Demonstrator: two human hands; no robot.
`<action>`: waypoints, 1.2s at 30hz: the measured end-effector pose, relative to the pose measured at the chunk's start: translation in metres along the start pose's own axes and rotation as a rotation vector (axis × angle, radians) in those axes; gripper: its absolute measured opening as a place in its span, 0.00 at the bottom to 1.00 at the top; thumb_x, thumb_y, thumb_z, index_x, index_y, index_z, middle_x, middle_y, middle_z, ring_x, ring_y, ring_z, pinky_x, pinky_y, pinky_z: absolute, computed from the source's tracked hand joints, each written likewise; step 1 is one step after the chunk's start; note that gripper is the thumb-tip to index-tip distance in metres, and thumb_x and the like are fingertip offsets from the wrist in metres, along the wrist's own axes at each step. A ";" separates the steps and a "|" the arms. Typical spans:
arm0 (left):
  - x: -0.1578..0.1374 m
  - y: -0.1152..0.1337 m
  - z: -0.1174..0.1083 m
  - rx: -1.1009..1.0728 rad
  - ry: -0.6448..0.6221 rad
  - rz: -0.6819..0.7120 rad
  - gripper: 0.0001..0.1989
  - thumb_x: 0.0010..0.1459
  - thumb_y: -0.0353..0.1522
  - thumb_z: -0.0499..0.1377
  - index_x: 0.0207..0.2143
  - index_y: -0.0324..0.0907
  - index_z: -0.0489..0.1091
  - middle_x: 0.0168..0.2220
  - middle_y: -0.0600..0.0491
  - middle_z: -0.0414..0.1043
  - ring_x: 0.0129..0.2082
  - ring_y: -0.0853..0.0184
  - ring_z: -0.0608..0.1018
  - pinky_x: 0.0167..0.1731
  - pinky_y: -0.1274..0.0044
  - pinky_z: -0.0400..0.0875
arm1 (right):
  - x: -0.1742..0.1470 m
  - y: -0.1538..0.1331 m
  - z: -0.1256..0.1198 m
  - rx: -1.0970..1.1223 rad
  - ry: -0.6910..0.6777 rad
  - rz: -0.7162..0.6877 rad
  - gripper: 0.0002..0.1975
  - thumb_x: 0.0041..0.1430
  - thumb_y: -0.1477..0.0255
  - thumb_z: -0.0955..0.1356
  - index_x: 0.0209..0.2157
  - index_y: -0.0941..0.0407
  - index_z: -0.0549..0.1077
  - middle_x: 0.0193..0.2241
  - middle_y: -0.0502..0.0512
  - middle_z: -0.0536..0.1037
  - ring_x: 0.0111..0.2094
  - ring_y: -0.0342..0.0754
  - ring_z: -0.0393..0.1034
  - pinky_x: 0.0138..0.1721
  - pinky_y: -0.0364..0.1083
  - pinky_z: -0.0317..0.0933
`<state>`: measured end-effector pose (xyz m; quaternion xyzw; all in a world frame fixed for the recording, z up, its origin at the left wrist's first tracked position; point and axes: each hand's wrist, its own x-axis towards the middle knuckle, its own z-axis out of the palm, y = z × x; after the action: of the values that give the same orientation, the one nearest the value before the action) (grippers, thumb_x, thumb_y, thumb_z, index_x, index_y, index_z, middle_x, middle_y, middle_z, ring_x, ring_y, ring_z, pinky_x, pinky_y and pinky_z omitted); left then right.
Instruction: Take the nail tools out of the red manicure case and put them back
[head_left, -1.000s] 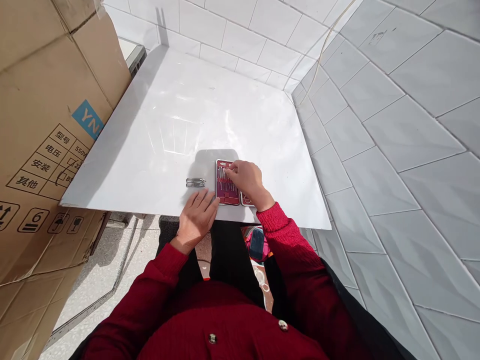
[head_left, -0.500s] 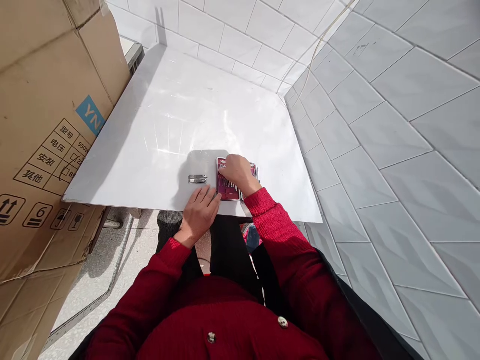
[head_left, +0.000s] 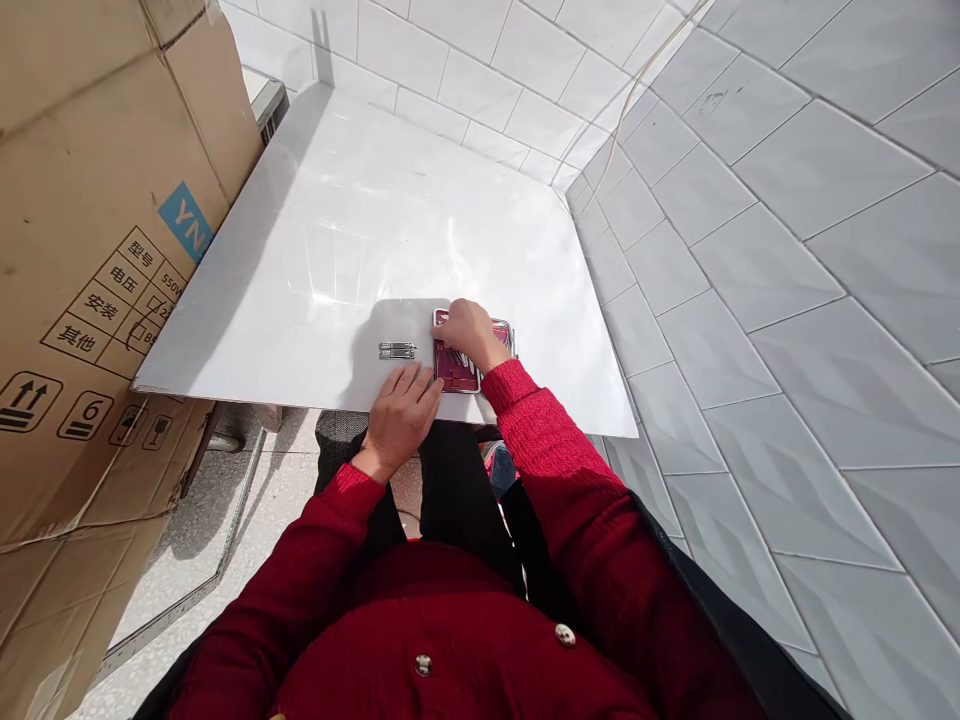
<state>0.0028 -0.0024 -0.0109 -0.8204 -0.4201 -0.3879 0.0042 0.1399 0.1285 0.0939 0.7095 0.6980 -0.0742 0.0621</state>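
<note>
A manicure set case (head_left: 457, 384) with a dark red lining lies open on the white tabletop, with small metal tools in it. My right hand (head_left: 469, 328) is over the case, fingers bent and pinched together at its upper left part. Whatever is between those fingertips is hidden. My left hand (head_left: 401, 412) rests flat on the table's front edge, its fingers stretched out and the thumb side by the case's lower left corner. Just beyond these fingers, two silver nail clippers (head_left: 397, 350) lie side by side, left of the case.
A large cardboard box (head_left: 97, 200) stands along the left side of the white tabletop (head_left: 405, 230). Tiled walls (head_left: 750, 240) close off the back and right. A thin pale cable (head_left: 622, 110) hangs in the corner. My legs are below the front edge.
My right hand has shifted slightly to the left over the case, still pinched. My left hand and the nail clippers stay in place. The camera view has moved a little.
</note>
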 end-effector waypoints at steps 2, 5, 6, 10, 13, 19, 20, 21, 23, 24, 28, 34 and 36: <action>0.000 0.000 -0.001 0.018 0.001 0.007 0.16 0.71 0.28 0.55 0.55 0.41 0.77 0.58 0.43 0.79 0.63 0.52 0.76 0.63 0.57 0.70 | 0.001 0.003 0.004 0.008 0.024 0.005 0.16 0.61 0.65 0.71 0.43 0.62 0.83 0.39 0.69 0.85 0.39 0.58 0.79 0.34 0.46 0.63; 0.001 0.000 -0.001 0.022 -0.002 0.012 0.16 0.71 0.28 0.55 0.55 0.41 0.78 0.58 0.43 0.79 0.63 0.52 0.76 0.63 0.58 0.70 | 0.001 0.006 0.008 0.029 0.061 -0.023 0.15 0.60 0.64 0.70 0.39 0.62 0.83 0.37 0.68 0.84 0.36 0.54 0.77 0.32 0.45 0.60; 0.001 0.000 -0.001 0.014 -0.006 0.010 0.16 0.71 0.28 0.55 0.55 0.41 0.77 0.58 0.43 0.79 0.63 0.52 0.76 0.63 0.57 0.70 | 0.000 0.007 0.009 0.039 0.071 -0.034 0.15 0.61 0.65 0.70 0.38 0.62 0.83 0.36 0.68 0.84 0.35 0.53 0.76 0.31 0.45 0.59; 0.001 -0.001 0.000 -0.023 -0.025 -0.005 0.17 0.71 0.28 0.55 0.57 0.42 0.77 0.58 0.42 0.78 0.64 0.52 0.75 0.64 0.56 0.69 | 0.002 0.011 0.011 0.098 0.087 -0.058 0.13 0.61 0.67 0.68 0.33 0.60 0.81 0.29 0.61 0.80 0.28 0.48 0.67 0.29 0.46 0.55; 0.000 -0.002 0.001 -0.019 -0.023 -0.003 0.17 0.71 0.28 0.55 0.57 0.42 0.77 0.58 0.42 0.79 0.64 0.52 0.75 0.63 0.56 0.70 | 0.009 0.014 0.011 0.141 0.097 -0.064 0.12 0.61 0.67 0.68 0.27 0.57 0.78 0.23 0.56 0.73 0.25 0.46 0.59 0.27 0.46 0.52; -0.001 -0.001 0.001 0.012 -0.009 -0.004 0.16 0.71 0.28 0.55 0.56 0.42 0.78 0.58 0.43 0.79 0.64 0.52 0.76 0.62 0.57 0.71 | 0.029 0.019 -0.003 0.234 0.113 -0.093 0.11 0.58 0.72 0.67 0.22 0.53 0.71 0.20 0.51 0.65 0.25 0.46 0.55 0.28 0.47 0.51; -0.001 -0.001 0.002 0.015 -0.006 -0.004 0.16 0.71 0.28 0.55 0.56 0.43 0.78 0.58 0.44 0.79 0.64 0.52 0.76 0.62 0.57 0.71 | 0.031 0.019 -0.007 0.259 0.104 -0.114 0.11 0.58 0.73 0.67 0.22 0.53 0.71 0.20 0.51 0.65 0.24 0.46 0.56 0.28 0.46 0.52; -0.001 -0.001 0.002 0.019 -0.003 -0.004 0.16 0.71 0.28 0.55 0.55 0.43 0.78 0.58 0.44 0.79 0.64 0.52 0.76 0.62 0.57 0.71 | 0.033 0.018 -0.011 0.282 0.087 -0.139 0.11 0.58 0.73 0.66 0.22 0.54 0.70 0.20 0.50 0.64 0.24 0.46 0.56 0.28 0.46 0.52; -0.001 0.000 0.002 0.032 0.005 0.002 0.16 0.71 0.28 0.55 0.55 0.43 0.78 0.58 0.45 0.79 0.63 0.52 0.76 0.62 0.57 0.72 | 0.035 0.014 -0.018 0.313 0.046 -0.191 0.12 0.59 0.73 0.66 0.21 0.54 0.69 0.19 0.49 0.62 0.24 0.45 0.54 0.28 0.46 0.52; -0.001 0.000 0.002 0.040 0.010 0.006 0.15 0.71 0.28 0.55 0.55 0.42 0.78 0.57 0.45 0.79 0.63 0.52 0.77 0.62 0.58 0.72 | 0.036 0.010 -0.021 0.317 0.027 -0.215 0.12 0.59 0.73 0.66 0.21 0.54 0.69 0.19 0.49 0.61 0.24 0.45 0.54 0.28 0.46 0.52; -0.001 0.000 0.001 0.052 0.009 0.009 0.15 0.71 0.28 0.56 0.55 0.43 0.78 0.57 0.45 0.80 0.63 0.53 0.77 0.61 0.58 0.73 | 0.035 -0.011 -0.030 0.265 -0.029 -0.311 0.09 0.59 0.74 0.67 0.24 0.57 0.72 0.21 0.51 0.65 0.26 0.45 0.58 0.30 0.46 0.55; -0.001 -0.002 0.000 0.049 0.005 0.028 0.15 0.71 0.28 0.56 0.55 0.42 0.77 0.57 0.44 0.79 0.64 0.53 0.76 0.61 0.57 0.74 | 0.029 -0.046 -0.024 0.043 -0.023 -0.597 0.05 0.57 0.79 0.70 0.29 0.60 0.78 0.34 0.58 0.77 0.37 0.48 0.67 0.39 0.47 0.61; -0.001 -0.002 0.000 0.052 0.007 0.034 0.15 0.71 0.27 0.56 0.55 0.41 0.77 0.57 0.44 0.80 0.63 0.52 0.76 0.61 0.57 0.74 | 0.027 -0.053 -0.019 0.016 -0.044 -0.613 0.05 0.56 0.80 0.70 0.31 0.60 0.80 0.35 0.58 0.78 0.37 0.49 0.68 0.39 0.47 0.61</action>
<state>0.0009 -0.0020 -0.0125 -0.8258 -0.4159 -0.3794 0.0335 0.0878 0.1593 0.1084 0.4645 0.8775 -0.1101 0.0464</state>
